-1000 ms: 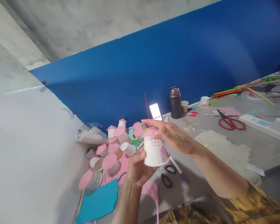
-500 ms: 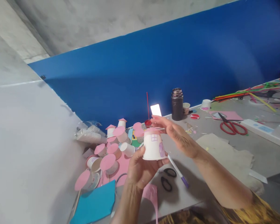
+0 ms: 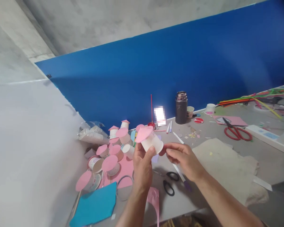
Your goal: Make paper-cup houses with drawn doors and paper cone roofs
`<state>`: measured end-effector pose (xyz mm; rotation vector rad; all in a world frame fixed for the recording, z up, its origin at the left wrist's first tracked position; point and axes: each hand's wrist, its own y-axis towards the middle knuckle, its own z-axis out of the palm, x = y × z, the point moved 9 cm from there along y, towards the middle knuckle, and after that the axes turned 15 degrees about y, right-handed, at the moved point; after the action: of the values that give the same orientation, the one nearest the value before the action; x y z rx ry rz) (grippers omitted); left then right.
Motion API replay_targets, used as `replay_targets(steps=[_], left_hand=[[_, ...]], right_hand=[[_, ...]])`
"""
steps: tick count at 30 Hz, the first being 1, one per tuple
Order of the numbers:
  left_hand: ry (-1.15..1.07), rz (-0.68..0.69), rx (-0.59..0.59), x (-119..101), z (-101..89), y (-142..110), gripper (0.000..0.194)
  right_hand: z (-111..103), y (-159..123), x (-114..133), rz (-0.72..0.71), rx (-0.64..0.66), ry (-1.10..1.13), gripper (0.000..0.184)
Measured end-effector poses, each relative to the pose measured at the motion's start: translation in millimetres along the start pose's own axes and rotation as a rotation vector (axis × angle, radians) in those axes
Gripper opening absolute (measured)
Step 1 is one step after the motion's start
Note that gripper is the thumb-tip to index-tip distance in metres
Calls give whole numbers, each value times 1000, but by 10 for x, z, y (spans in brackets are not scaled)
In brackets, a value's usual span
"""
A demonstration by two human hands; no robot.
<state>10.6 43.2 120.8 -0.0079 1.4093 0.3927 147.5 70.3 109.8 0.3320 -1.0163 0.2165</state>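
Note:
A white paper cup [image 3: 153,142] with a pink paper cone roof [image 3: 144,135] is tilted in the air, its roof to the upper left and its rim to the lower right. My left hand [image 3: 143,165] is closed around its side, thumb across the front. At the rim, my right hand [image 3: 186,159] has its fingers loosely bent and apart; whether the fingertips touch the cup is hard to tell. Below lie black-handled scissors [image 3: 169,187] and a white marker with a purple end [image 3: 180,173], partly behind my right hand.
Several pink-topped cups [image 3: 110,164] crowd the left, beside stacked paper cups [image 3: 92,137] and blue sheets [image 3: 94,205]. Toward the back stands a dark flask [image 3: 181,108]. At right are a cloth [image 3: 223,167], red-handled scissors [image 3: 238,133] and a power strip [image 3: 269,135].
The cup has turned from upright to tilted, and its drawn window and door no longer show. My right hand has come down from above the roof to beside the rim.

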Motion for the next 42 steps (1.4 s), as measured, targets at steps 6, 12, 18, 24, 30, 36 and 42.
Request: replay_targets(steps=[6,12,18,24,30,36,42], left_hand=[[196,36,0,39,-19,-100,63],[139,89,-11,-55,-239,8,52],[264,316,4,-408,-321,175,33],[294,321,123,-597,-270,325,34],[330,181,257,-457,-137,376,28],[369,142,193,-416,-117,336,28],[258,35,161,-318,-118,315,25]], right_hand=[[120,-55,-586,306,-18,760,32],[159,-25,-722,484,13,1117,26],[311,-91,-722,568,-26,1225,27],[353,-152,-694,633,-179,1264,24],[293,-192,-634,565,-238,1180,26],[321,-209,-489,398,-215,1017,43],[380,-221,-497,420,-221,948,41]])
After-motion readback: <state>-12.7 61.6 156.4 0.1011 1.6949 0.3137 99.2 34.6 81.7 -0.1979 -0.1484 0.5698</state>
